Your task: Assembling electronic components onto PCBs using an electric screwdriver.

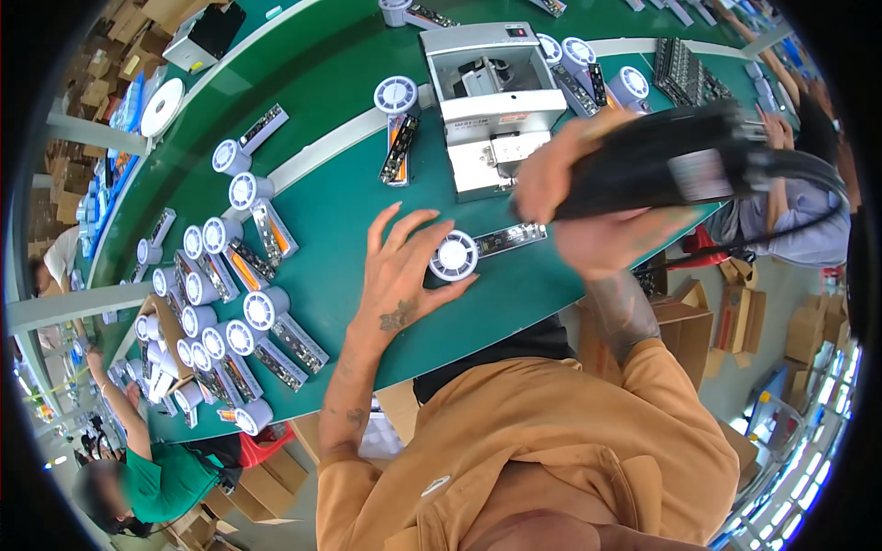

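A small handheld fan with a round, pale lilac head (454, 255) and an uncovered circuit board (510, 239) along its handle lies on the green table in front of me. My left hand (404, 271) curls round the head, thumb on the near side and fingers on the far side. Above the handle's far end, my right hand (602, 243) grips a black electric screwdriver (680, 165), whose cable trails off to the right. The screwdriver's tip is hidden behind my right hand, so I cannot tell whether it touches the board.
Beyond the fan stands a silver screw feeder (496, 101). One opened fan (396, 96) lies left of it; several more crowd the table's left, some in a cardboard box (165, 321). Dark boards (689, 73) are stacked far right. A co-worker in green (175, 482) sits lower left.
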Demonstrator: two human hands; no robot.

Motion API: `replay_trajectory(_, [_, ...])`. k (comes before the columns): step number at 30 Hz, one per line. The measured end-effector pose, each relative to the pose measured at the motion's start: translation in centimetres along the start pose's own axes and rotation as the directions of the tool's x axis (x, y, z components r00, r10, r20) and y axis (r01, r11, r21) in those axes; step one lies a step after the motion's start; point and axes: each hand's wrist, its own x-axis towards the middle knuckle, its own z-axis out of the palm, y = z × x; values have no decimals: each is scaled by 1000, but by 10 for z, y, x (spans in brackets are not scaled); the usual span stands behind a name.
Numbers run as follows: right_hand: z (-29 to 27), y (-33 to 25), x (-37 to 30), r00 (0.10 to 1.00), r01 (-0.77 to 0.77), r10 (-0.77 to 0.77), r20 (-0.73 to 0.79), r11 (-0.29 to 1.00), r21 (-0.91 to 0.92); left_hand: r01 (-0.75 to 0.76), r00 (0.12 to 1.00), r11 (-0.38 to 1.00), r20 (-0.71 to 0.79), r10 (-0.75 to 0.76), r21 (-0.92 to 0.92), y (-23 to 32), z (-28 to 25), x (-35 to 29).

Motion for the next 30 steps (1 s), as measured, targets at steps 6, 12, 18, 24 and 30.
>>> replay_trajectory(6, [12, 2, 42, 983, 19, -107, -149, 866, -499, 0, 1000, 1000, 10, 0, -25, 0, 0, 1])
replay_trajectory(12, [-4, 17, 40, 974, 224, -220, 49, 915, -336, 11, 1000, 1000, 10, -11, -23, 1, 0, -1])
replay_trajectory(18, [12, 7, 3, 998, -41, 36, -46, 993, -114, 18, 1000, 999, 8, -17, -44, -1, 2, 2])
replay_trajectory(24, [16, 18, -9, 996, -87, 89, 24, 993, -85, 23, 999, 999, 24, -22, -42, -2, 1, 1])
replay_trajectory(30, [24, 16, -7, 971, -236, 218, -98, 940, -246, 29, 999, 999, 26, -28, -42, -1, 1, 0])
